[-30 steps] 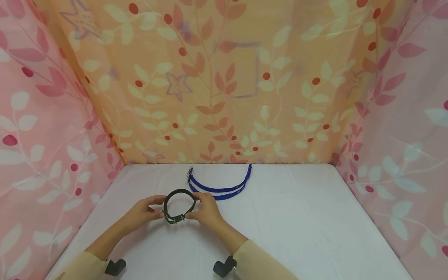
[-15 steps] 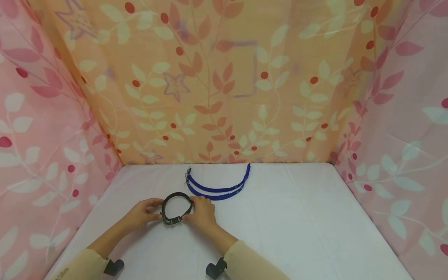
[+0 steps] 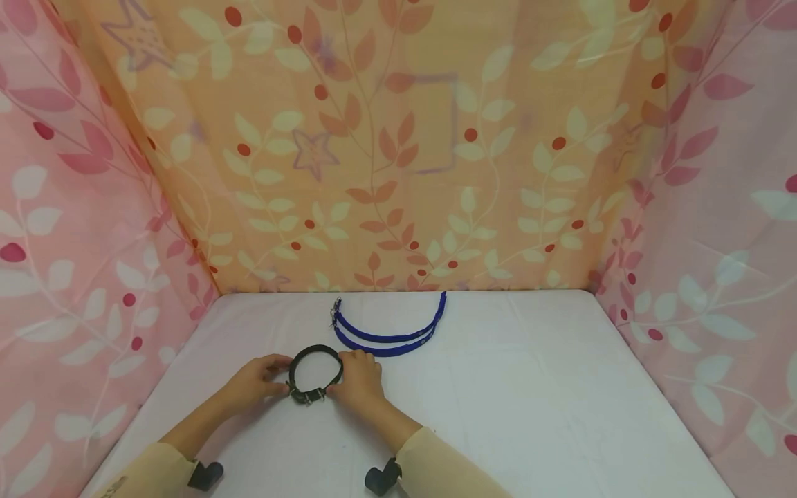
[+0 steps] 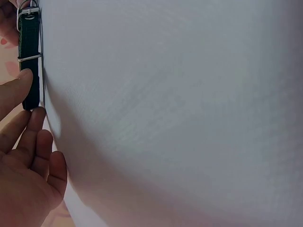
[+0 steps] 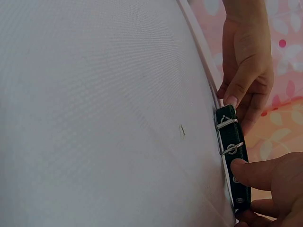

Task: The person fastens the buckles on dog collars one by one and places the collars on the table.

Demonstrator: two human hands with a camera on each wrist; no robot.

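Observation:
A dark green buckled strap (image 3: 317,348) forms a round loop on the white table, its metal buckle on the near side. My left hand (image 3: 250,384) pinches the loop's left side, with the thumb on the strap (image 4: 30,42) in the left wrist view. From the right, my right hand (image 3: 362,379) grips the other side of the loop. The right wrist view shows the right thumb pressing the strap (image 5: 231,137) near its eyelets, with silver metal fittings beside it. The far ends of the fingers are partly hidden behind the strap.
Two blue straps (image 3: 389,351) with metal fittings curve side by side behind the right hand, near the table's back edge. Patterned cloth (image 3: 398,207) walls stand at the back and both sides of the white table (image 3: 529,387).
Both hands and the green loop have shifted slightly left and nearer in the head view, which has also moved a little. The grip on the loop looks much the same.

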